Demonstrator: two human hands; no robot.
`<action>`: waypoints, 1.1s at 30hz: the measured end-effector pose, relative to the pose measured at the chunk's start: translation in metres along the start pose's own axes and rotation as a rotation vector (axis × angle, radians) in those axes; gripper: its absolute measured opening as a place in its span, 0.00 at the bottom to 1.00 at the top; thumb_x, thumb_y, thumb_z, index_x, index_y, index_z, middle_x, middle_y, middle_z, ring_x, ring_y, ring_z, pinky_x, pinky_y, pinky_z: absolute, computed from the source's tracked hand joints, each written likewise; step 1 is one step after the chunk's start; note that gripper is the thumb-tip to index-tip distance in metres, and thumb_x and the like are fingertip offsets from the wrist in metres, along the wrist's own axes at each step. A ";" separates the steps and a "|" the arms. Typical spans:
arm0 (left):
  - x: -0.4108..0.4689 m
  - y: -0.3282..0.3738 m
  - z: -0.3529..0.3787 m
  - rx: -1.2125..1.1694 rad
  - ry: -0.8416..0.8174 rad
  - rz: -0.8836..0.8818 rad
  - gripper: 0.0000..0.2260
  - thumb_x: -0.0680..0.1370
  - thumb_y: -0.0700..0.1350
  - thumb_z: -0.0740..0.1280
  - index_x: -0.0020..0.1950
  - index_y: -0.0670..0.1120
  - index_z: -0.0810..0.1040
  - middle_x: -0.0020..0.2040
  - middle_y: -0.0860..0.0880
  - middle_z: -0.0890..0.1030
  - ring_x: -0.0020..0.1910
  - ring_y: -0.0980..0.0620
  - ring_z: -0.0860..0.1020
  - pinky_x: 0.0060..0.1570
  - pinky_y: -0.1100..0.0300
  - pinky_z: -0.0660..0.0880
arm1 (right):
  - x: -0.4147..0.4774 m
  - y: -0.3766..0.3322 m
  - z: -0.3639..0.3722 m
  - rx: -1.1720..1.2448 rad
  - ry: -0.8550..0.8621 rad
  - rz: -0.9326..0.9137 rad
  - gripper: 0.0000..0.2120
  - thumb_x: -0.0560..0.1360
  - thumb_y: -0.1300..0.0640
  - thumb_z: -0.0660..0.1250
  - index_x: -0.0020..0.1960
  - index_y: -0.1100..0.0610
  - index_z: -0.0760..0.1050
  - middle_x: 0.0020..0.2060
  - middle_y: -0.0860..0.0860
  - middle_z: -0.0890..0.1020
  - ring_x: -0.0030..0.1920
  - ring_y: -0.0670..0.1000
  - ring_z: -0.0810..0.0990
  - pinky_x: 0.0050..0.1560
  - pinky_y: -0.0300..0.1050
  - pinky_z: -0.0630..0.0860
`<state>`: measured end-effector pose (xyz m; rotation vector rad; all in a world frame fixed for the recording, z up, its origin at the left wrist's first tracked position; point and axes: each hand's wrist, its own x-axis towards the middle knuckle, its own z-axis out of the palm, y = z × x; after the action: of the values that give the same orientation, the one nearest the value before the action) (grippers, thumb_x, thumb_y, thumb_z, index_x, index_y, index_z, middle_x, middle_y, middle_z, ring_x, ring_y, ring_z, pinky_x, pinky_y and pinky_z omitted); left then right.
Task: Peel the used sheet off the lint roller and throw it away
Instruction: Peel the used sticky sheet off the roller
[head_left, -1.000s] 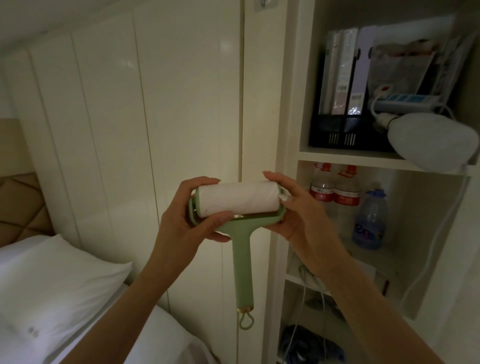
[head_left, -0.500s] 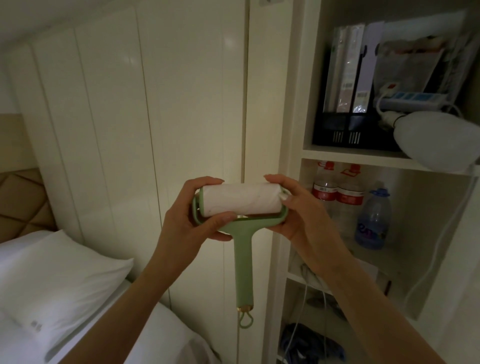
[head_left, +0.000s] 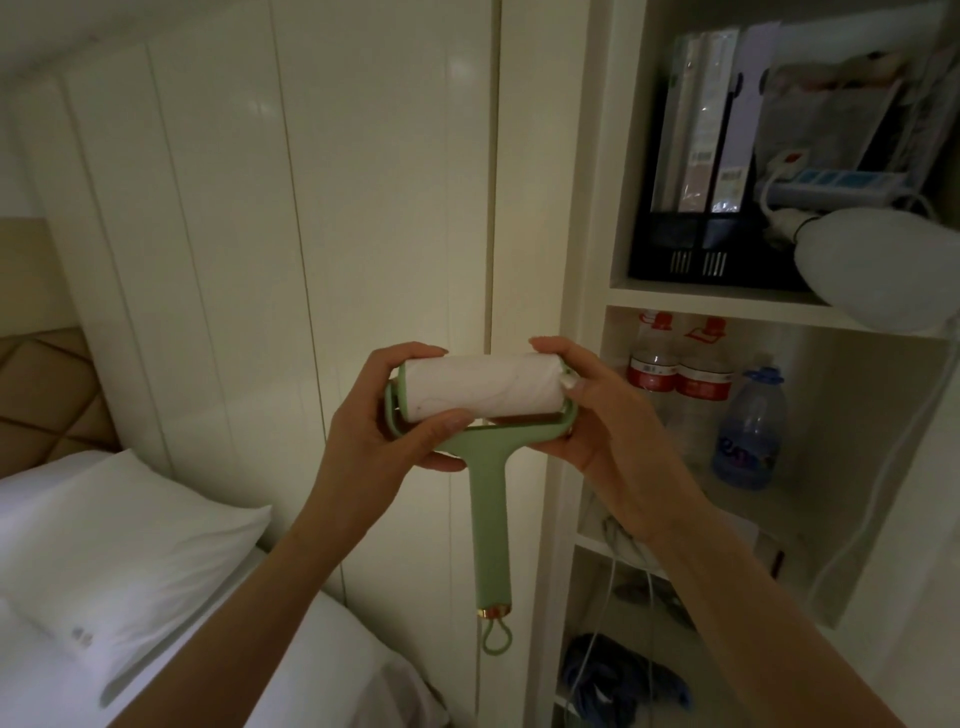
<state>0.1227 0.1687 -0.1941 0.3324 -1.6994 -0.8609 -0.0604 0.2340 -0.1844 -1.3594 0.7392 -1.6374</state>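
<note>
Fingers (head_left: 415, 358) of the left hand (head_left: 374, 441): curled closed around the left end of the lint roller (head_left: 483, 410), thumb pressed on the front of the white sheet roll (head_left: 480, 387), other fingers over its top and back.

Fingers (head_left: 550, 345) of the right hand (head_left: 608, 410): closed on the right end of the same roller, one fingertip resting on the roll's end cap, palm under the right corner of the green frame.

Head view, item by item:
- Lint roller: pale green frame, held in the air between both hands, roll lying level, handle (head_left: 488, 525) hanging straight down with a brass-coloured collar and a small loop at the bottom. Faint marks show on the sheet; whether an edge has been lifted cannot be told.
- Bed (head_left: 322, 649): lower left, white cover, white pillow (head_left: 119, 551) at its head, quilted tan headboard (head_left: 41, 400) at the left edge.
- Wall panelling (head_left: 311, 208): cream, vertical boards, behind the roller.
- Shelf unit (head_left: 727, 306): right side. Upper compartment holds black file boxes (head_left: 696, 228) and a power strip (head_left: 841, 187); middle compartment holds two red-labelled bottles (head_left: 675, 374) and a blue-capped water bottle (head_left: 748, 431); lower compartments hold cables.
- White lamp head (head_left: 878, 270): in front of the upper shelf edge, right.
</note>
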 end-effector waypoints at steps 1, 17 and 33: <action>0.000 -0.001 0.000 0.001 -0.002 0.001 0.19 0.66 0.44 0.73 0.53 0.55 0.71 0.46 0.70 0.76 0.47 0.57 0.81 0.31 0.60 0.81 | 0.000 0.000 0.000 -0.007 0.005 0.004 0.14 0.74 0.59 0.57 0.53 0.50 0.78 0.58 0.55 0.75 0.51 0.52 0.83 0.46 0.46 0.81; -0.003 0.006 0.002 -0.053 0.003 -0.017 0.19 0.64 0.44 0.70 0.52 0.55 0.71 0.51 0.59 0.74 0.48 0.57 0.81 0.32 0.60 0.81 | -0.006 -0.010 0.006 0.082 -0.013 0.048 0.15 0.77 0.62 0.54 0.52 0.52 0.78 0.55 0.54 0.77 0.48 0.52 0.83 0.43 0.45 0.81; -0.006 0.009 -0.003 -0.056 0.002 -0.027 0.19 0.64 0.43 0.70 0.53 0.54 0.71 0.50 0.62 0.75 0.48 0.57 0.80 0.32 0.59 0.82 | -0.008 -0.009 0.005 0.100 -0.077 0.090 0.19 0.71 0.65 0.59 0.57 0.50 0.77 0.59 0.54 0.74 0.56 0.58 0.80 0.51 0.48 0.80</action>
<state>0.1291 0.1776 -0.1917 0.3194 -1.6688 -0.9258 -0.0578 0.2458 -0.1790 -1.2921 0.6555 -1.5226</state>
